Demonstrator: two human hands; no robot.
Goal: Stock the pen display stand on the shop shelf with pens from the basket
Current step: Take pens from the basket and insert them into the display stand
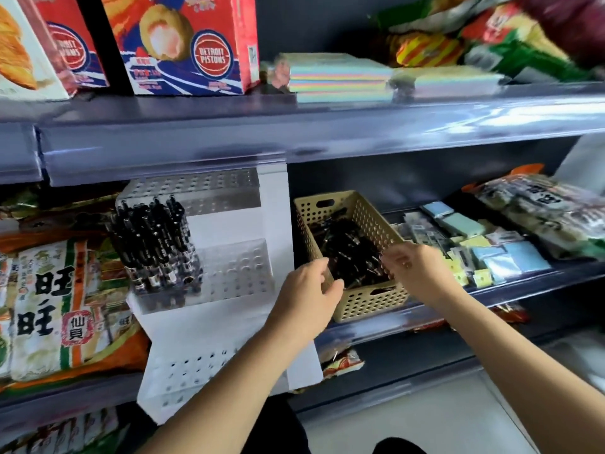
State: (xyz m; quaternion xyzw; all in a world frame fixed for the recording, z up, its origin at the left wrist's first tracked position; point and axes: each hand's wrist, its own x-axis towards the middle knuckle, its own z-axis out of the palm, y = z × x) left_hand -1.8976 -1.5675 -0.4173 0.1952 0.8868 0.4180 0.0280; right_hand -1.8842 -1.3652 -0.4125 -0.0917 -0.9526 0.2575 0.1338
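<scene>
A white tiered pen display stand (275, 231) with clear perforated racks stands on the middle shelf. Several black pens (157, 244) stand upright in its left part; the holes further right and in the lowest rack hold none. Right of it sits a beige perforated basket (366, 306) with a heap of black pens (350, 253). My left hand (307, 296) grips the basket's front-left corner between thumb and fingers. My right hand (415, 270) hovers over the basket's right rim, fingers curled down toward the pens; whether it holds one is blurred.
Snack bags (52, 309) crowd the shelf left of the stand. Small packets of sticky notes (491, 253) and more snack bags (550, 217) lie right of the basket. The shelf above (294, 139) overhangs, carrying red boxes (186, 44) and coloured paper pads (340, 77).
</scene>
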